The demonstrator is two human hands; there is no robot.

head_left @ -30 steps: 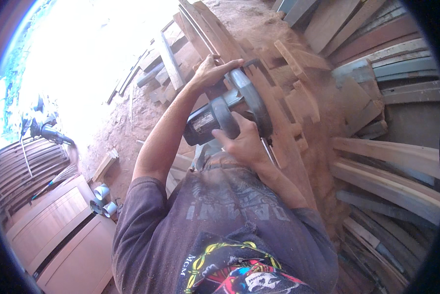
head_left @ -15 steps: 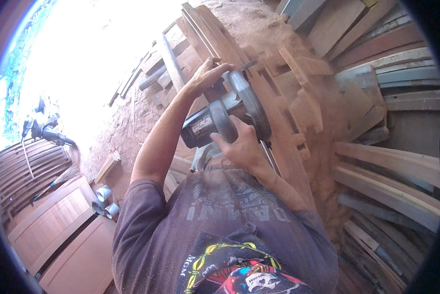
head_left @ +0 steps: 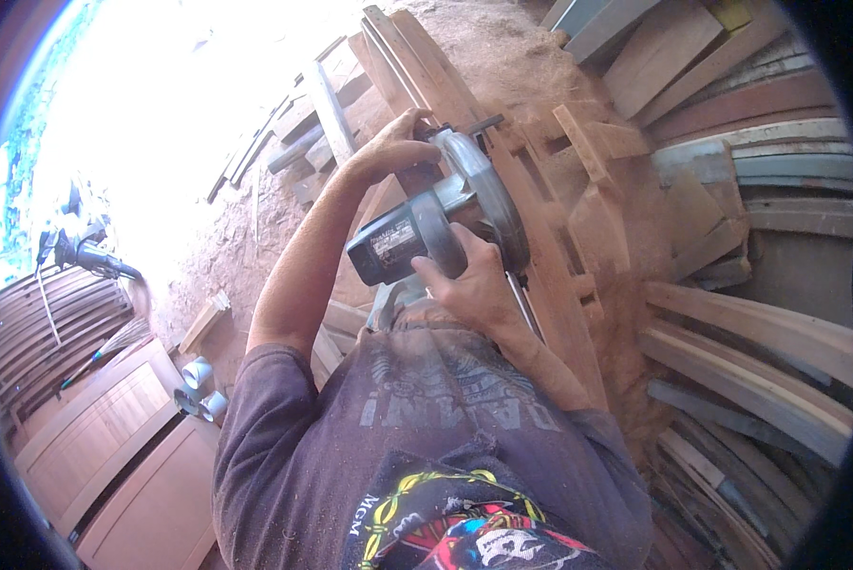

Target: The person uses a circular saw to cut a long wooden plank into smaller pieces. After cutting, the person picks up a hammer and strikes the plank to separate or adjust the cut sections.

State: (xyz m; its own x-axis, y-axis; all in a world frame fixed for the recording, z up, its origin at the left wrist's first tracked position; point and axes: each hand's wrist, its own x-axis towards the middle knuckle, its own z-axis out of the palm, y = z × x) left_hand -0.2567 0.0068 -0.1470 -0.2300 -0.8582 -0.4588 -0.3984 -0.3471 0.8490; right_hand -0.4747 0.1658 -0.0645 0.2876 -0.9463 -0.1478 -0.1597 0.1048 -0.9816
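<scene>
Right hand [head_left: 469,282] grips a saw [head_left: 434,226] with white-printed label [head_left: 393,243] — left hand [head_left: 398,148] at front, hold unclear — shirt [head_left: 441,408] lettered.

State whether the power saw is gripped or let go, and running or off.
Gripped: the right hand closes around the power saw's handle. Running or off, cannot tell: the blade is hidden.

Below us spreads a dusty brown floor [head_left: 517,62], where we see wood offcuts [head_left: 581,142] scattered right of centre and a short wooden block [head_left: 201,324] at left. Long wooden boards [head_left: 569,347] run up the middle, bearing a grey-and-black circular saw [head_left: 434,228].
</scene>
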